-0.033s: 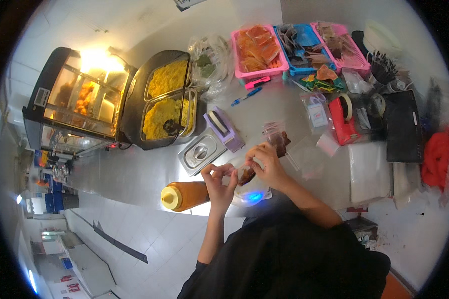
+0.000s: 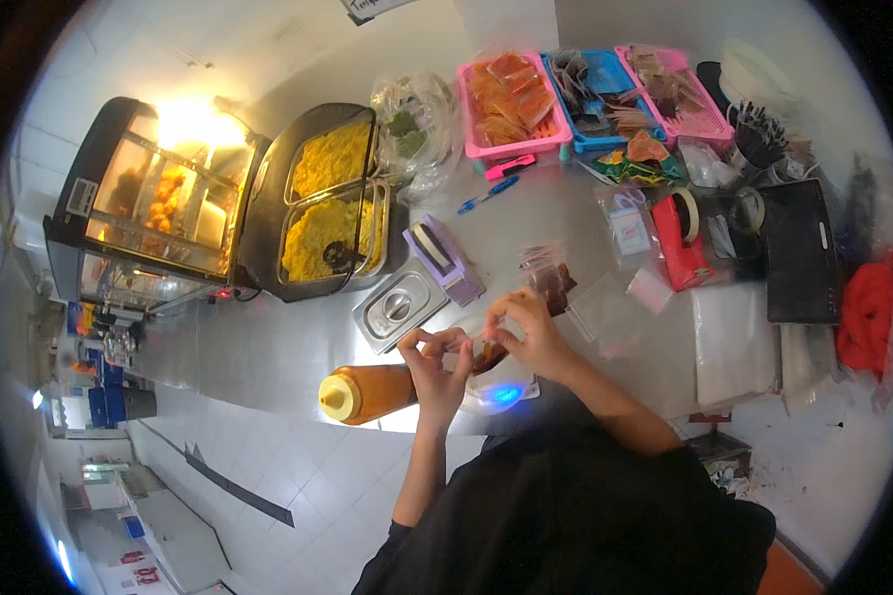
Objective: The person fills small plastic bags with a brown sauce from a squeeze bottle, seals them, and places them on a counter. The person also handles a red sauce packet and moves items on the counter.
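Note:
Both hands are raised close together in front of me, pinching the top of a small clear plastic bag with dark brown sauce point(image 2: 487, 358) at its bottom. My left hand point(image 2: 435, 369) closes thumb and fingers on one side of the bag's mouth, and my right hand point(image 2: 528, 335) pinches the other side. Beneath them is a white kitchen scale point(image 2: 484, 401) with a glowing blue display; whether the bag rests on it I cannot tell. A squeeze bottle point(image 2: 372, 391) of orange-brown sauce with a yellow cap lies or leans left of my left hand. Beyond my right hand lie filled dark sauce sachets point(image 2: 556, 286).
A lidded steel container point(image 2: 399, 306) and a purple tape dispenser point(image 2: 446, 260) stand left of centre. Trays of yellow food point(image 2: 332, 233) and a lit glass display warmer point(image 2: 164, 203) are farther left. Pink point(image 2: 519, 151) and blue baskets line the back; a red tape dispenser point(image 2: 683, 243) stands right.
My fingertips have come slightly closer together at the bag's top. Otherwise the hands and the things on the counter stay as they were.

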The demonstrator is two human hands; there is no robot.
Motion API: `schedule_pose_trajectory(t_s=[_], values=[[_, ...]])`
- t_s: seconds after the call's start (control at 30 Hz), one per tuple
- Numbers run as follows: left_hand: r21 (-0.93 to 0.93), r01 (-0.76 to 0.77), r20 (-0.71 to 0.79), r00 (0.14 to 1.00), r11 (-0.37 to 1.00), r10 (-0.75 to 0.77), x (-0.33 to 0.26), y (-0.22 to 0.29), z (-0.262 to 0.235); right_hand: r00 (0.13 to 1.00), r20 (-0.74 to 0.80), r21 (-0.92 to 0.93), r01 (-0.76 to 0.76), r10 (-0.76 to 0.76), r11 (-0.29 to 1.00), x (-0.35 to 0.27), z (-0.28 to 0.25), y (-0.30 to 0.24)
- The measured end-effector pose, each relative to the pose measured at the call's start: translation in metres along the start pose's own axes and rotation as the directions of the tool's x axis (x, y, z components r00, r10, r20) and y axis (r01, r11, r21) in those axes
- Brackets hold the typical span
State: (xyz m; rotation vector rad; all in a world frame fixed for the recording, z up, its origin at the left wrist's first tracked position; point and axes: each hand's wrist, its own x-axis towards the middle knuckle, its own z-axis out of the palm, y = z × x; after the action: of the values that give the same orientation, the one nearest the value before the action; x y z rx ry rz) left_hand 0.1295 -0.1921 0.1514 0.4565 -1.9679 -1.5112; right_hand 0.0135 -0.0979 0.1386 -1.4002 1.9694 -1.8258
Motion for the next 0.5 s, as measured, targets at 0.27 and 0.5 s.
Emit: schedule_pose_trajectory(t_s=[0.27,0.5], values=[[0.107,-0.038,0.166,0.986,0.994,0.020,0.018,-0.003,0.018,0.999,-0.038,-0.101,-0.029,0.025,0.994,-0.002,-0.027,0.007],[0.091,0.032,0.157,0.987,0.995,-0.046,0.030,-0.014,0.017,0.990,-0.126,-0.480,-0.112,0.058,0.870,0.005,-0.047,0.091]])
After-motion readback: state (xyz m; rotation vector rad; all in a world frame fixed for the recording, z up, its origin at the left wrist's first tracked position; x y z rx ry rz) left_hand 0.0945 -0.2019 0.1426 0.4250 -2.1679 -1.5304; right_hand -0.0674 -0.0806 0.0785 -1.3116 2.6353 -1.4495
